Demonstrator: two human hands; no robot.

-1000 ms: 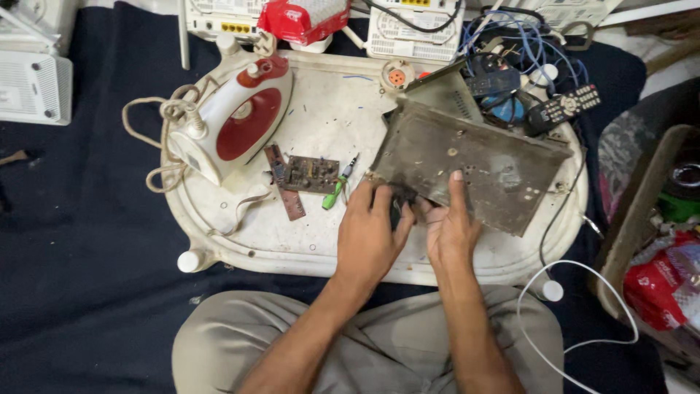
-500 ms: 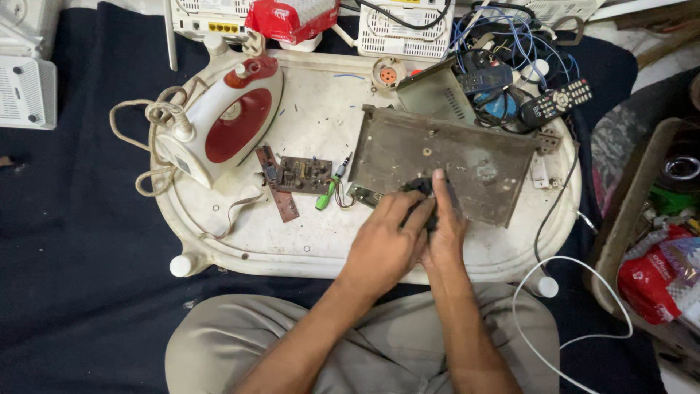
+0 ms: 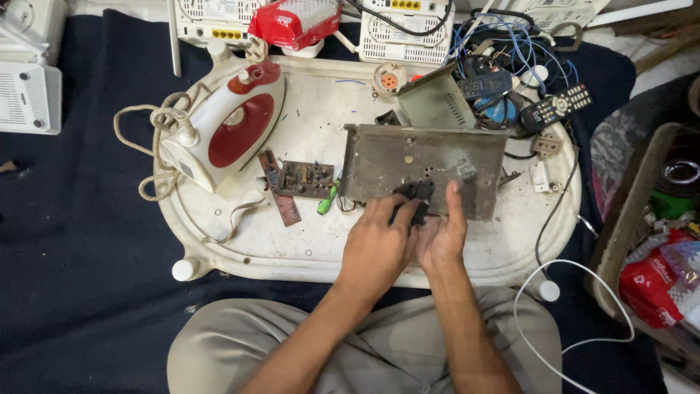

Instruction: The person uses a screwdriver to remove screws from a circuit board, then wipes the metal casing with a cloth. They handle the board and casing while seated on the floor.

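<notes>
Both hands, left hand (image 3: pixel 375 244) and right hand (image 3: pixel 441 233), gripped black part (image 3: pixel 414 197) with clenched fingers, steadying it against metal plate (image 3: pixel 423 164).

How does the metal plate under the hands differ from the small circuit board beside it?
The metal plate is large, grey and tarnished; the circuit board is much smaller and brown, with parts on it. Both hands, left hand and right hand, work at the plate's edge; the board lies untouched. Both rest on the white tray.
</notes>
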